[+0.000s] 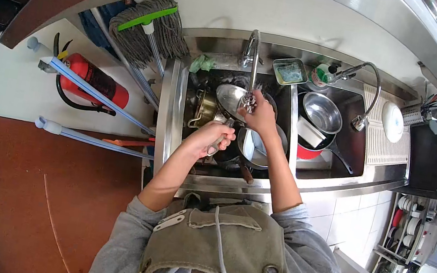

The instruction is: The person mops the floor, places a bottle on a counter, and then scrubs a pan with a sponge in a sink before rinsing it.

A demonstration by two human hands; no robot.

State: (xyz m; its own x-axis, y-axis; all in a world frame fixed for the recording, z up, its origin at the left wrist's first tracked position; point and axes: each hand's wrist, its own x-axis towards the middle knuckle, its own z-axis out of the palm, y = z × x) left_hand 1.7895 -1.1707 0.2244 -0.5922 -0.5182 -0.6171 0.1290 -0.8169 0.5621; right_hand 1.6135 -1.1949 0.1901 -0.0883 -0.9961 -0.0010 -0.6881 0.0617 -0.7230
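Observation:
Over the left sink basin (pixel 175 121), my left hand (pixel 213 138) is closed round the handle of a round metal pan (pixel 229 97), which is held tilted under the tap. My right hand (pixel 259 114) has its fingers wrapped round the spray head of the left faucet (pixel 254 65), just right of the pan. Part of the spray head is hidden by my fingers. Below the hands lie a brass-coloured pot (pixel 205 109) and a larger pan (pixel 280 140) with something pale in it.
The right basin (pixel 352 103) holds a steel bowl (pixel 322 113), a black pan and a red item. A green cloth (pixel 203 64) and a sponge tray (pixel 290 71) sit behind. Further right is a drainboard (pixel 381 139); at left, a mop (pixel 155 29) and a fire extinguisher (pixel 95 83).

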